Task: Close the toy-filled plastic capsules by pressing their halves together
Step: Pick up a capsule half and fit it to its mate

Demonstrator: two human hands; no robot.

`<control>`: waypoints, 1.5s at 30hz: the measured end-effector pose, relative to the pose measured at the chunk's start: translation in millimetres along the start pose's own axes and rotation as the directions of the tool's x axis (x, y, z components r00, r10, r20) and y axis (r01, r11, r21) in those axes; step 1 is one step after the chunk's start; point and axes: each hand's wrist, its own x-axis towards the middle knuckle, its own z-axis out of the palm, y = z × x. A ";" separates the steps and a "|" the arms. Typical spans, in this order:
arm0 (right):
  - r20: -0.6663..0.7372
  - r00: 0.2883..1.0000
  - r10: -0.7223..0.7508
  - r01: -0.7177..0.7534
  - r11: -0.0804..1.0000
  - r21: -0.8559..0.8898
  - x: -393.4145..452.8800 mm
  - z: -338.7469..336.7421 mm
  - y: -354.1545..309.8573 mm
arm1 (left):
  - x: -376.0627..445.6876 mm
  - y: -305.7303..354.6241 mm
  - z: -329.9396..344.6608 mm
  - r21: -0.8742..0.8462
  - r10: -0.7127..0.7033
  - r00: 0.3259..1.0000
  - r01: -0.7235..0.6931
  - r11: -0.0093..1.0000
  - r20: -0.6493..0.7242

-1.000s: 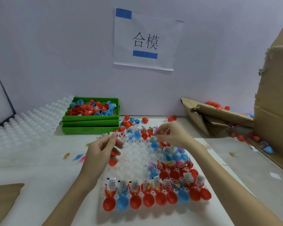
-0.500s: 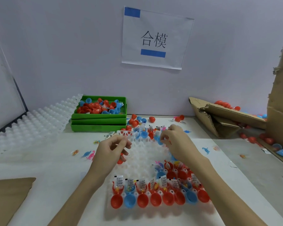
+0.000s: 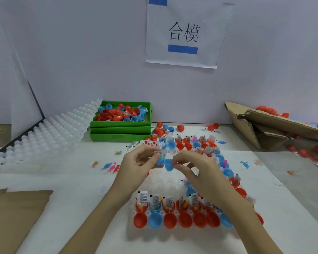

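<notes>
Both hands pinch glossy blue capsule halves — left hand (image 3: pixel 139 160) the filled half (image 3: pixel 159 160), right hand (image 3: pixel 195 166) the rounded cap (image 3: pixel 168 164) — above a dimpled clear tray (image 3: pixel 165 180).

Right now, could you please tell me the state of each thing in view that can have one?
Blue capsule: halves still apart, held between both hands.
Left hand: grips the toy-filled half.
Right hand: pinches the empty half.
Front-row capsules: open, filled.
Green tray: holds loose red and blue halves.
Cardboard box: torn open.

Left hand (image 3: pixel 140 160), right hand (image 3: pixel 193 165) raised close together, fingers pinching.
</notes>
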 end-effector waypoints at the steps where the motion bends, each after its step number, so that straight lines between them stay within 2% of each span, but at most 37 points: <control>1: 0.000 0.999 0.046 -0.046 0.995 0.084 -0.7 1.6 -0.3 | 0.2 0.2 -0.6 0.001 0.019 1.000 -0.019 1.000 -0.006; 5: 0.034 0.979 0.202 -0.193 0.854 0.483 -0.5 3.2 -8.0 | -0.5 1.6 -0.2 0.068 0.098 0.995 -0.097 0.993 -0.008; 7: 0.025 0.965 0.261 -0.227 0.786 0.576 -0.3 3.0 -12.2 | -1.7 2.3 1.5 0.101 0.141 0.990 -0.141 0.985 0.008; 11: -0.027 0.913 0.406 -0.311 0.740 0.596 -0.1 7.3 -15.5 | -6.6 5.0 5.8 0.227 0.315 0.943 -0.331 0.916 0.101; 14: -0.048 0.912 0.407 -0.300 0.742 0.600 1.1 9.2 -16.5 | -8.5 5.1 8.6 0.354 0.417 0.902 -0.429 0.831 0.116; 21: -0.060 0.913 0.402 -0.261 0.693 0.672 0.4 12.8 -21.2 | -12.8 9.6 12.3 0.425 0.462 0.885 -0.440 0.791 0.055; 27: -0.023 0.906 0.423 -0.257 0.591 0.764 0.0 12.2 -26.0 | -14.8 15.8 11.7 0.320 0.388 0.921 -0.361 0.876 -0.023; 31: 0.000 0.894 0.447 -0.277 0.554 0.785 1.4 12.0 -27.7 | -13.0 14.5 9.0 0.328 0.391 0.920 -0.371 0.869 0.006; 35: 0.034 0.891 0.452 -0.259 0.446 0.857 1.7 9.3 -28.1 | -12.3 15.0 7.5 0.306 0.432 0.901 -0.420 0.854 0.034; 41: 0.002 0.895 0.447 -0.256 0.510 0.821 2.3 7.8 -28.3 | -12.1 14.0 8.7 0.381 0.491 0.869 -0.476 0.793 0.065; 45: -0.004 0.912 0.410 -0.260 0.586 0.767 1.1 8.5 -28.4 | -14.0 10.7 11.7 0.319 0.397 0.918 -0.379 0.869 0.007</control>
